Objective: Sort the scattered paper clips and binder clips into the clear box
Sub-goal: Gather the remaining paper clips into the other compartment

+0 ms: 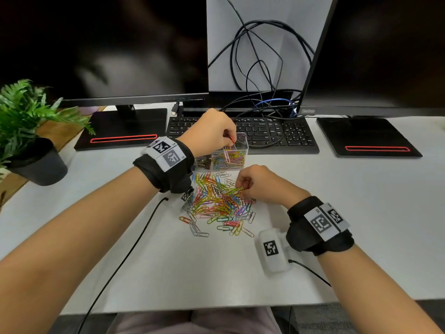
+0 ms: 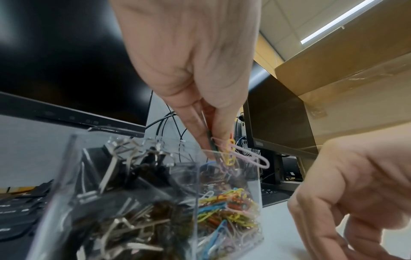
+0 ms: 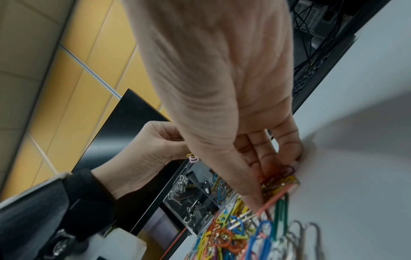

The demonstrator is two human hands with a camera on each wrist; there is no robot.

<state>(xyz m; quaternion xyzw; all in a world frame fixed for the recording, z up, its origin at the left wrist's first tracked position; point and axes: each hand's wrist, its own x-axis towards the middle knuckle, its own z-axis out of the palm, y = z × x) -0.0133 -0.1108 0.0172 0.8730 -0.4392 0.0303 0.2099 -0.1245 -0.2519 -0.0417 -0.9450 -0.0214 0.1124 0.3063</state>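
A clear two-compartment box [image 1: 242,143] stands in front of the keyboard. Its left side holds black binder clips [image 2: 124,207], its right side coloured paper clips [image 2: 231,202]. My left hand [image 1: 230,138] hangs over the right compartment and pinches a small bunch of paper clips [image 2: 231,154], pink, yellow and green, which dangle into the box. A heap of coloured paper clips [image 1: 216,201] lies on the white desk [image 1: 168,261] just below the box. My right hand [image 1: 242,189] is down on the heap's right edge, its fingertips [image 3: 255,202] pinching several clips [image 3: 278,179].
A black keyboard [image 1: 277,133] lies right behind the box, with cables above it. Two monitor bases [image 1: 120,128] [image 1: 366,136] flank it. A potted plant [image 1: 26,131] stands at the far left. Thin black wires [image 1: 125,256] run from both wrists across the desk.
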